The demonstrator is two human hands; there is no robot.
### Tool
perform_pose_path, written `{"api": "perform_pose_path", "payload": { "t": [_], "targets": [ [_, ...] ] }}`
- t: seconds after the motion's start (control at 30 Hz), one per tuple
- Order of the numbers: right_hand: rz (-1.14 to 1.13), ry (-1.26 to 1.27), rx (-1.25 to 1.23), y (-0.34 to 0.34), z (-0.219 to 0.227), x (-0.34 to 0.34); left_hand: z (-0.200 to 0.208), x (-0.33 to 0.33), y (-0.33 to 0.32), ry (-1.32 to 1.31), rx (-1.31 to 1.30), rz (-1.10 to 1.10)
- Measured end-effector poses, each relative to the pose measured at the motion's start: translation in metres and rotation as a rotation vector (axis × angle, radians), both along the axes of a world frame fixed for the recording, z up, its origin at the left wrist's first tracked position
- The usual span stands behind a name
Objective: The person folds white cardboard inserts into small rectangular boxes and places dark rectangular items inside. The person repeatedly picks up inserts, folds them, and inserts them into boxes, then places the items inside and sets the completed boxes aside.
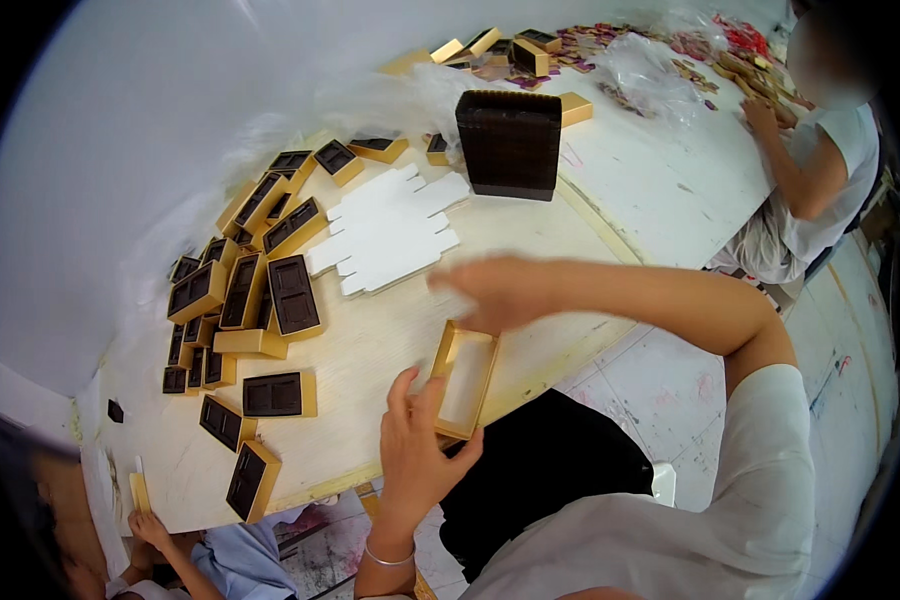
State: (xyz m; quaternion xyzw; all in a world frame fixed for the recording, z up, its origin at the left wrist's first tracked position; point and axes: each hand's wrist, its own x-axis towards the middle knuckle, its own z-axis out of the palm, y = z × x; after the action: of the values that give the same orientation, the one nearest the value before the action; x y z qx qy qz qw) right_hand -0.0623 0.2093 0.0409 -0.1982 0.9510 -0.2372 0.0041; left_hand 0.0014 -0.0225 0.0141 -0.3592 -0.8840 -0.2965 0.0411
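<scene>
An open gold cardboard box [482,385] with a pale inside lies near the table's front edge. My left hand [417,445] grips its near left end, thumb and fingers around the corner. Over the far end of that box is my right hand [495,290], smeared by motion, so its fingers do not show clearly. Just beyond it lies a stack of flat white die-cut card blanks [390,230] with tabbed edges. Behind them stands a tall block of dark brown plastic trays [510,145], apparently nested together.
Many gold boxes with dark brown inserts [292,300] are heaped on the left of the table [355,350]. Clear plastic bags [650,75] and small purple pieces lie at the back. One person [820,170] works at the right; another person's hand [148,528] is at lower left.
</scene>
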Motion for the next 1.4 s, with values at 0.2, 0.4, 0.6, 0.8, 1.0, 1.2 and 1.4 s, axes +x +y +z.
{"api": "perform_pose_path", "payload": {
  "t": [0.2,0.4,0.6,0.8,1.0,1.2,1.4],
  "targets": [
    [-0.542,0.667,0.658,0.114,0.058,-0.025,-0.012,-0.009,-0.015,-0.027,0.100,0.018],
    [-0.530,0.489,0.525,0.131,0.068,-0.031,-0.024,-0.015,-0.019,-0.141,0.209,0.071],
    [-0.334,0.661,0.134,0.148,0.079,-0.038,-0.021,-0.019,-0.022,-0.117,0.197,0.019],
    [-0.100,-0.152,-0.761,0.079,0.070,0.035,-0.009,-0.021,-0.022,-0.176,0.178,-0.038],
    [-0.214,-0.658,-0.322,0.020,0.031,0.052,-0.002,-0.027,-0.021,-0.233,0.178,-0.131],
    [-0.134,0.063,0.042,-0.014,0.008,0.061,-0.002,-0.034,-0.023,-0.141,0.082,-0.212],
    [0.354,0.017,-0.071,0.021,0.010,0.071,0.001,-0.037,-0.027,-0.156,0.040,-0.205]
  ]
}}
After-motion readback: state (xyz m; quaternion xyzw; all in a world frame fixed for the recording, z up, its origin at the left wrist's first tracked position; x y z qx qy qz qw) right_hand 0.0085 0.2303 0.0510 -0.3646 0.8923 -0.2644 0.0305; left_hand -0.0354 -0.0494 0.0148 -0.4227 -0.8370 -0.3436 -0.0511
